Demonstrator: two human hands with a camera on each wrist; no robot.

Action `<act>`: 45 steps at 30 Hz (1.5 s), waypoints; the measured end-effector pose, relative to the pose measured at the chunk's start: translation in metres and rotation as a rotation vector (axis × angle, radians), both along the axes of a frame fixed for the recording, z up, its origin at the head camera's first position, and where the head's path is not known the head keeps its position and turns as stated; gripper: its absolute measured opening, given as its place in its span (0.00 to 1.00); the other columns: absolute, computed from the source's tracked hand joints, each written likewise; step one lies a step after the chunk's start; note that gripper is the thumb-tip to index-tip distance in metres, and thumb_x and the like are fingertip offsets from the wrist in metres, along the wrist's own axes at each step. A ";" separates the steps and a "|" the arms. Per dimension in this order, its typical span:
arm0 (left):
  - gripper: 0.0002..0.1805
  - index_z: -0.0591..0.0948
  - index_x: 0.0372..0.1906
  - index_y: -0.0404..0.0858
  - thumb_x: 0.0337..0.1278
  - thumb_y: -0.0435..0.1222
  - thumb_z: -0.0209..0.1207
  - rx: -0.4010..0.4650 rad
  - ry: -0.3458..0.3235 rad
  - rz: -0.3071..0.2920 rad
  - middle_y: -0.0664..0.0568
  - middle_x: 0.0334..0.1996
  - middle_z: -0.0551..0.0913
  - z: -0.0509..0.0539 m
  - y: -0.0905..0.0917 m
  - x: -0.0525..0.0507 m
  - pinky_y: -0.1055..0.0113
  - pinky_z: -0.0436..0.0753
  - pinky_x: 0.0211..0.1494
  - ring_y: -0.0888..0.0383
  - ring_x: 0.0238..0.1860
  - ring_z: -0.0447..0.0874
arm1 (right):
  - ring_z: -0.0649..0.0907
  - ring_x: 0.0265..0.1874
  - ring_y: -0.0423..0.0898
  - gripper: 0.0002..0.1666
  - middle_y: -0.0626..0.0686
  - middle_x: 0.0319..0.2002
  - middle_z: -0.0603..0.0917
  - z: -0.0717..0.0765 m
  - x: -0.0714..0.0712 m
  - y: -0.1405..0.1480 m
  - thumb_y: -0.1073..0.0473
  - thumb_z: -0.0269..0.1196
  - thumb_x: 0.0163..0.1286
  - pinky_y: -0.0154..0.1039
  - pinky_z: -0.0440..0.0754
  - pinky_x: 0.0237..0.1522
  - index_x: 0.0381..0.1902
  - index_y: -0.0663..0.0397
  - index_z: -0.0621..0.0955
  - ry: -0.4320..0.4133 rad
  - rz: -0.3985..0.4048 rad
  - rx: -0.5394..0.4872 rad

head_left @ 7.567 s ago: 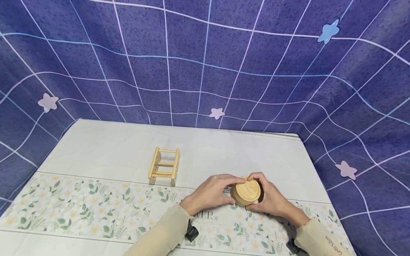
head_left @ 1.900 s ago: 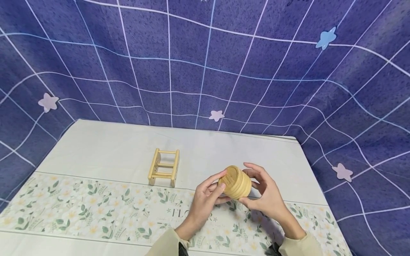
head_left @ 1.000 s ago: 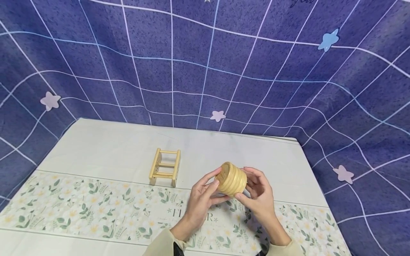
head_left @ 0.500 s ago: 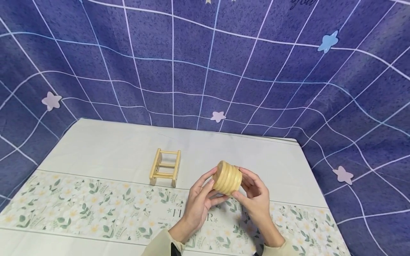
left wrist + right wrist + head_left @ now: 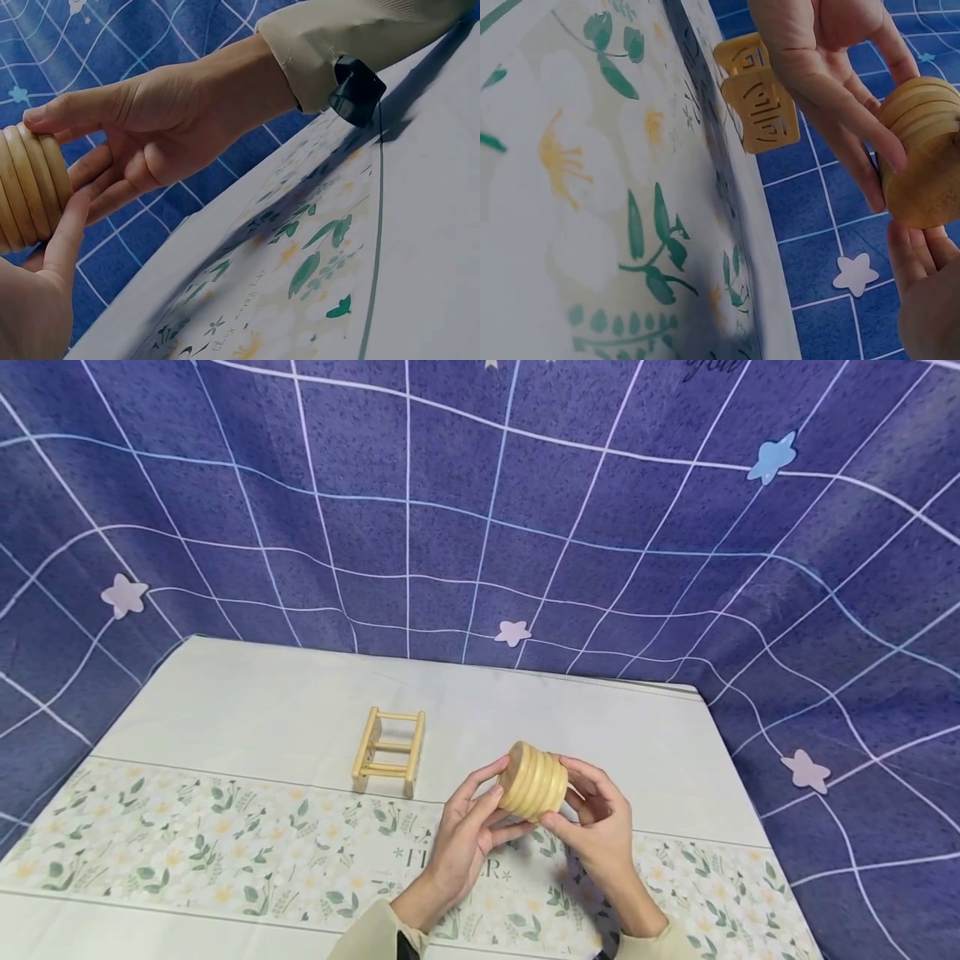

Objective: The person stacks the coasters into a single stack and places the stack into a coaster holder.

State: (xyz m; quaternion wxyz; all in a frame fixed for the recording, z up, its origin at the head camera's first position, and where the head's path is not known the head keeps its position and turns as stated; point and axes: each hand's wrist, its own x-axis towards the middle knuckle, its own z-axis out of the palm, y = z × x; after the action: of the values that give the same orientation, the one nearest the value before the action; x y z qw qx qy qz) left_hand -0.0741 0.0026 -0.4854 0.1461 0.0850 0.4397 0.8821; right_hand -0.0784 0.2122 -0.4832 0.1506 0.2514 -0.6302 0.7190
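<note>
A stack of round wooden coasters point(image 5: 534, 782) is held tilted above the table, its edges forming ridges and its flat end turned to the left. My left hand point(image 5: 462, 839) grips the left end, with the thumb on the flat face. At the other end, my right hand point(image 5: 600, 827) grips the stack between thumb and fingers. In the left wrist view the layered coasters point(image 5: 28, 184) show edge-on. The right wrist view shows the flat outer coaster point(image 5: 926, 184) with a faint mark on it. A wooden coaster rack point(image 5: 388, 752) stands on the table, left of my hands.
The table point(image 5: 262, 710) has a white cover with a floral band point(image 5: 187, 843). Behind and at both sides hangs a blue curtain point(image 5: 450, 510) with a grid pattern and star shapes.
Earlier the stack was low by the table with its lettered top upward. Both hands have since lifted and turned it on its side, shifting left. Over the last half second it barely moves.
</note>
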 end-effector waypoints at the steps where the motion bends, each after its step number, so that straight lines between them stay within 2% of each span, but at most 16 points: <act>1: 0.31 0.63 0.85 0.32 0.91 0.40 0.52 -0.003 0.008 -0.004 0.36 0.72 0.80 0.000 0.000 0.000 0.46 0.93 0.64 0.49 0.65 0.90 | 0.85 0.68 0.49 0.42 0.56 0.70 0.85 0.001 0.000 0.000 0.69 0.80 0.68 0.45 0.85 0.74 0.71 0.83 0.72 0.002 -0.006 0.003; 8: 0.29 0.61 0.83 0.30 0.91 0.38 0.50 -0.052 0.082 -0.021 0.36 0.70 0.80 0.001 -0.005 -0.002 0.48 0.92 0.65 0.50 0.63 0.91 | 0.86 0.67 0.48 0.41 0.55 0.69 0.86 0.005 0.001 -0.001 0.71 0.80 0.67 0.44 0.85 0.73 0.71 0.82 0.73 -0.007 -0.036 0.019; 11: 0.28 0.61 0.82 0.29 0.91 0.37 0.50 -0.086 0.130 -0.028 0.35 0.73 0.76 0.002 -0.008 -0.002 0.49 0.93 0.65 0.51 0.62 0.91 | 0.87 0.65 0.48 0.41 0.55 0.68 0.87 0.005 0.001 -0.003 0.70 0.80 0.67 0.44 0.85 0.73 0.70 0.82 0.74 -0.001 -0.038 0.016; 16: 0.26 0.65 0.79 0.25 0.88 0.33 0.52 -0.156 0.212 0.009 0.32 0.78 0.68 0.007 -0.018 -0.005 0.52 0.95 0.60 0.54 0.57 0.91 | 0.88 0.64 0.48 0.40 0.56 0.66 0.88 0.007 -0.001 -0.007 0.67 0.81 0.67 0.44 0.86 0.71 0.69 0.82 0.75 0.016 -0.040 0.010; 19: 0.25 0.68 0.76 0.23 0.86 0.32 0.54 -0.176 0.239 0.027 0.30 0.79 0.67 0.010 -0.023 -0.007 0.57 0.96 0.57 0.55 0.54 0.91 | 0.89 0.63 0.49 0.40 0.57 0.65 0.89 0.009 -0.004 -0.009 0.65 0.82 0.68 0.43 0.87 0.70 0.68 0.82 0.76 0.040 -0.036 -0.002; 23: 0.24 0.70 0.73 0.20 0.84 0.30 0.56 -0.208 0.285 0.036 0.29 0.78 0.67 0.014 -0.029 -0.011 0.60 0.96 0.56 0.56 0.54 0.91 | 0.89 0.62 0.49 0.40 0.59 0.64 0.89 0.013 -0.007 -0.012 0.64 0.82 0.68 0.43 0.89 0.69 0.68 0.83 0.76 0.060 -0.023 -0.016; 29: 0.23 0.75 0.71 0.21 0.82 0.31 0.61 -0.271 0.329 0.043 0.29 0.76 0.73 0.024 -0.041 -0.017 0.58 0.97 0.54 0.56 0.57 0.92 | 0.89 0.62 0.48 0.42 0.57 0.64 0.90 0.020 -0.010 -0.016 0.61 0.83 0.68 0.43 0.88 0.69 0.68 0.82 0.76 0.056 -0.017 -0.017; 32: 0.22 0.77 0.70 0.22 0.81 0.31 0.63 -0.289 0.349 0.049 0.30 0.74 0.76 0.028 -0.048 -0.021 0.56 0.97 0.51 0.54 0.55 0.94 | 0.90 0.61 0.48 0.43 0.55 0.64 0.90 0.023 -0.012 -0.020 0.59 0.83 0.67 0.42 0.89 0.68 0.67 0.83 0.76 0.062 -0.011 -0.020; 39: 0.23 0.76 0.70 0.20 0.81 0.30 0.62 -0.277 0.381 0.045 0.30 0.73 0.78 0.031 -0.061 -0.027 0.53 0.97 0.50 0.53 0.54 0.94 | 0.89 0.61 0.46 0.46 0.52 0.64 0.90 0.030 -0.019 -0.031 0.55 0.85 0.66 0.42 0.89 0.68 0.67 0.84 0.76 0.058 0.002 -0.019; 45: 0.22 0.76 0.70 0.19 0.81 0.28 0.61 -0.291 0.407 0.074 0.35 0.73 0.79 0.033 -0.072 -0.031 0.48 0.97 0.49 0.53 0.56 0.93 | 0.90 0.61 0.46 0.49 0.50 0.63 0.90 0.036 -0.027 -0.043 0.50 0.85 0.65 0.43 0.90 0.67 0.67 0.84 0.77 0.059 0.006 0.001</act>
State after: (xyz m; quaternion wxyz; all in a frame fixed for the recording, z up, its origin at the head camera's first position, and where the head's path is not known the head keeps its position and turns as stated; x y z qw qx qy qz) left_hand -0.1048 -0.0698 -0.4520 0.0327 0.2226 0.5851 0.7791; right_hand -0.1056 0.1691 -0.4467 0.1670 0.2744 -0.6250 0.7115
